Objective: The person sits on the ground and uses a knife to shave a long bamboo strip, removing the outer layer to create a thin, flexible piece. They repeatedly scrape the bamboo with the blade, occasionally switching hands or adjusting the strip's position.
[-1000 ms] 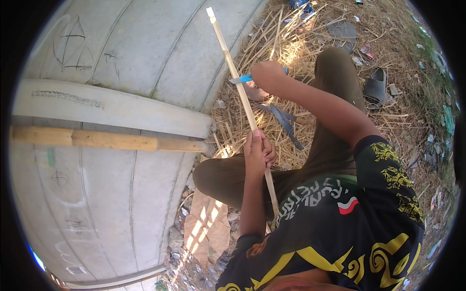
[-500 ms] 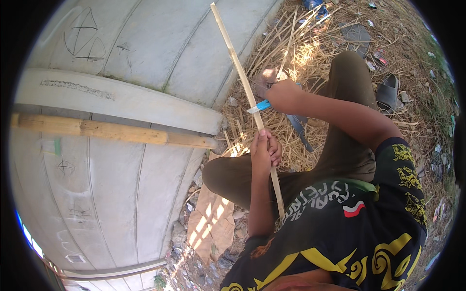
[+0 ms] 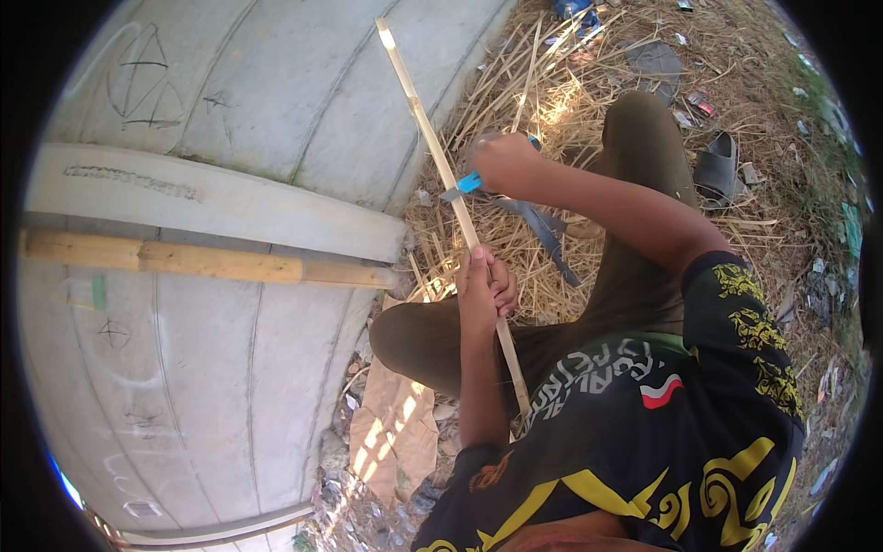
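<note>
A long pale bamboo strip (image 3: 430,134) slants up from my lap toward the concrete wall. My left hand (image 3: 487,283) is wrapped round it just below its middle, thumb lying along the top. Farther up, my right hand (image 3: 506,164) is closed on a blue utility knife (image 3: 469,182). The knife's blade lies across the strip, touching it a short way above my left hand. Most of the knife's handle is hidden inside my right fist.
A grey concrete wall (image 3: 212,331) and a horizontal bamboo pole (image 3: 212,260) stand at left. Straw-like shavings (image 3: 552,110) cover the ground beyond my legs. A dark blade-like piece (image 3: 550,244) lies among them. A grey sandal (image 3: 716,169) and brown cardboard (image 3: 391,442) lie nearby.
The knife has shifted slightly along the strip and its blade is angled differently. The whole scene sits a little farther left in view. Both hands keep their hold.
</note>
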`<state>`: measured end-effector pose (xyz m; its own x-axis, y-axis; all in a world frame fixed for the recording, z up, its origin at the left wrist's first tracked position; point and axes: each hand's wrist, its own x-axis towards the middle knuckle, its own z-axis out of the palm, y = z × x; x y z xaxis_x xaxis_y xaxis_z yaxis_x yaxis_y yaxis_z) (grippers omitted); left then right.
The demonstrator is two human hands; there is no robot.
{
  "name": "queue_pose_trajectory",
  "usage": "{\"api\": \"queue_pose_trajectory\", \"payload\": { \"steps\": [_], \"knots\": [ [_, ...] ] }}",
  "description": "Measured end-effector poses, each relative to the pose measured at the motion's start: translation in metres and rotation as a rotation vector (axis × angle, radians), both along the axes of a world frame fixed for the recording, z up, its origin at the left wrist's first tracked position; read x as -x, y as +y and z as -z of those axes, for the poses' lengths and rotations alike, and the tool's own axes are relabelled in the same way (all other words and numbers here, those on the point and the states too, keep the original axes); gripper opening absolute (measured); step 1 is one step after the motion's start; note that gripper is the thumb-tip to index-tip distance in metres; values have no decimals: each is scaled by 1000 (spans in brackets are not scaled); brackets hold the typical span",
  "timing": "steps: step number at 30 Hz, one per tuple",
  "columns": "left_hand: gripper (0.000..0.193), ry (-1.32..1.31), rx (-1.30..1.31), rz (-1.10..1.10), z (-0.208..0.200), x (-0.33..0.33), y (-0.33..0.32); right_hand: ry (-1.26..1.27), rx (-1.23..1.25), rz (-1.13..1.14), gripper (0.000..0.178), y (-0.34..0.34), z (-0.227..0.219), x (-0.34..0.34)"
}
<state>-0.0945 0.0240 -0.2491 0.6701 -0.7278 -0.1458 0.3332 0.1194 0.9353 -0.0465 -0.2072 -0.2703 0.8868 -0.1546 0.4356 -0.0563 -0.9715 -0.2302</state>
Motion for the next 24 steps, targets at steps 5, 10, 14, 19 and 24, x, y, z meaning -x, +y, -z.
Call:
{"api": "queue_pose_trajectory", "payload": {
  "steps": [5, 10, 14, 19, 24],
  "knots": [
    [29, 35, -66, 125, 9, 23, -1, -4, -144, 304, 11, -57, -18, -1],
    [28, 68, -40, 182, 12, 29, -2, 138, -224, 386, 11, -78, -42, 11],
    [30, 33, -44, 127, 11, 16, -6, 109, -73, 204, 11, -54, -23, 18],
    [29, -33, -120, -8, 13, 1, -3, 178, 67, 2, 9, 7, -19, 39],
    [30, -67, -174, -48, 13, -1, -1, 169, 115, -68, 8, 14, -5, 38]
  ]
}}
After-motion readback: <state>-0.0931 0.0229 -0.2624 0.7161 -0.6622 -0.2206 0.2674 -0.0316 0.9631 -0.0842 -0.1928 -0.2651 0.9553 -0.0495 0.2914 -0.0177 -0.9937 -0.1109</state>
